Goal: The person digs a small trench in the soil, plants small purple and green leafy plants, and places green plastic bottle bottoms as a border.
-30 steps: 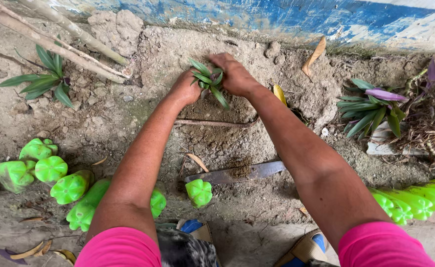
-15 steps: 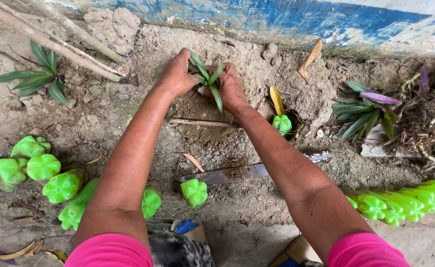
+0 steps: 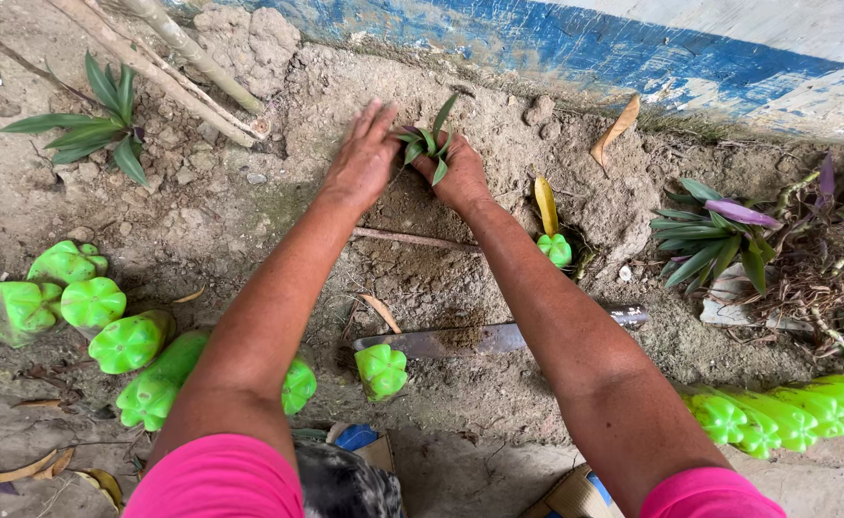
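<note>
**Two hands close around one small plant**

Two hands meet in the upper middle of the frame, one either side of a small green plant (image 3: pixel 428 144) standing in loose soil (image 3: pixel 422 278). The left hand (image 3: pixel 364 158) lies flat and spread, fingers reaching up the frame, its palm pressed on the earth just left of the plant's base. The right hand (image 3: pixel 458 173) is cupped closer in, fingers curled down into the dirt and touching the base from the right; I cannot tell whether it grips the stem or only packs soil against it. Neither hand holds anything free of the ground.

The plant sits between the two palms, its narrow leaves fanning upward toward the blue-painted wall (image 3: pixel 575 48) at the top of the frame. Its long axis looks roughly upright, tilting slightly to the right. The right hand is the nearer one, touching; the left is just beside.

Lower in the frame, a long knife blade (image 3: pixel 479 338) lies flat across the soil between the forearms, well apart from both hands. Green bottle bottoms (image 3: pixel 115 331) stick out of the ground at lower left and lower right. A second leafy plant (image 3: pixel 91 125) stands at upper left, and a purple-tinged one (image 3: pixel 729 225) at right.
</note>
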